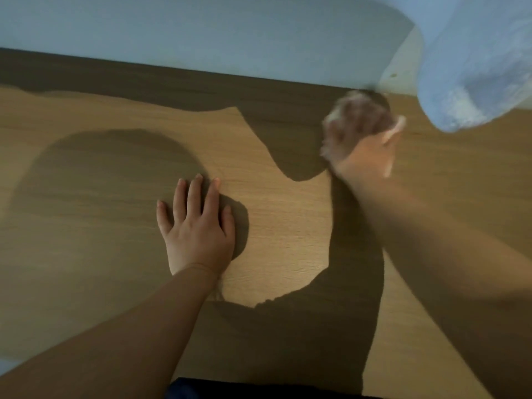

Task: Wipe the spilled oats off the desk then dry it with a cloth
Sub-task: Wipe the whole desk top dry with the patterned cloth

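So we've got our left hand (198,228) flat on the wooden table (86,116), palm down, fingers (195,194) straight and a little spread, holding nothing. It sits roughly mid-table, towards our side.

Our right hand (362,151) is way out at the far right, close to where the table meets the pale wall (201,30). It's badly motion-blurred, but the fingers look curled round a pale crumpled wad (342,110). Honestly we can't tell if it's paper or fabric. The wad is down at the table surface, right by the back edge.

Just beside that hand, up in the right corner, there's a fluffy light-blue cloth (475,67), with its lower end down near the table. Too blurry over there to pick out any oats. Both arms throw big dark shadows across the wood.
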### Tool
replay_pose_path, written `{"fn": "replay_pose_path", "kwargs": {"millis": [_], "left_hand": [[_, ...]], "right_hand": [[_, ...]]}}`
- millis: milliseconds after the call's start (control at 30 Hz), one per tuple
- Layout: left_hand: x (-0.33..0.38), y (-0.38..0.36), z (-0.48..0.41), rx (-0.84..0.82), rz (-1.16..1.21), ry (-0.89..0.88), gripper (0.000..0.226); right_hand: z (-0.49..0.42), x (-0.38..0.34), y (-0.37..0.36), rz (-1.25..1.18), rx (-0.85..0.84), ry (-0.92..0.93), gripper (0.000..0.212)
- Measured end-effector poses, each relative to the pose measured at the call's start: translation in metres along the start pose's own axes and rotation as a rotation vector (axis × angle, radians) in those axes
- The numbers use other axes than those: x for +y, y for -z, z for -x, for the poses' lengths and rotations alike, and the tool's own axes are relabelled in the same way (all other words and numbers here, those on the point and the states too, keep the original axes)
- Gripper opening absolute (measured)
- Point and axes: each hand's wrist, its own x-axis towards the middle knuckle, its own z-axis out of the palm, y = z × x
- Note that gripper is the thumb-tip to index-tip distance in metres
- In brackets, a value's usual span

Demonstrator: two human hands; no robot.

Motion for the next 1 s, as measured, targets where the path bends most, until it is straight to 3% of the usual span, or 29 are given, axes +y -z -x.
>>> {"fn": "replay_pose_path", "kwargs": {"millis": [33,100,167,233,367,433,500,600,667,767,900,933,1000], "left_hand": [[0.000,0.000,0.000,-0.005,0.000,0.002,0.058],[-0.001,0.000,-0.002,0.000,0.002,0.016,0.059],[0.000,0.000,-0.002,0.001,0.007,0.024,0.058],[0.001,0.002,-0.001,-0.001,0.016,0.022,0.053],[0.000,0.002,-0.002,0.006,0.019,0.026,0.049],[0.000,0.001,-0.001,0.011,0.025,0.029,0.049],[0.001,0.002,-0.001,-0.002,0.024,0.031,0.050],[0.002,0.003,-0.003,0.017,0.039,0.019,0.051],[-0.001,0.003,-0.001,0.046,0.068,-0.001,0.049],[-0.002,0.004,-0.001,0.040,0.075,-0.020,0.049],[-0.006,0.009,-0.002,-0.008,0.064,-0.057,0.050],[-0.007,0.009,-0.002,-0.015,0.082,-0.066,0.049],[-0.011,0.011,0.001,-0.035,0.110,-0.095,0.047]], "right_hand": [[0.019,-0.005,-0.020,0.077,-0.070,0.090,0.098],[0.071,-0.018,-0.047,0.217,-0.202,0.492,0.069],[0.115,0.000,-0.060,0.253,-0.168,0.894,0.053],[0.111,0.040,-0.039,0.354,-0.123,0.836,0.054],[0.056,0.103,0.001,0.341,-0.060,0.233,0.051],[0.046,0.091,0.006,0.281,-0.023,0.068,0.053],[0.080,0.065,-0.017,0.315,-0.059,0.164,0.054],[0.168,0.031,-0.061,0.317,-0.088,0.673,0.053],[0.200,0.035,-0.069,0.330,-0.155,0.870,0.051],[0.187,0.079,-0.050,0.483,-0.082,0.722,0.056],[0.160,0.109,-0.021,0.318,-0.025,0.078,0.053],[0.165,0.100,-0.026,0.302,-0.019,0.046,0.053],[0.197,0.070,-0.048,0.335,-0.036,0.217,0.054]]}}
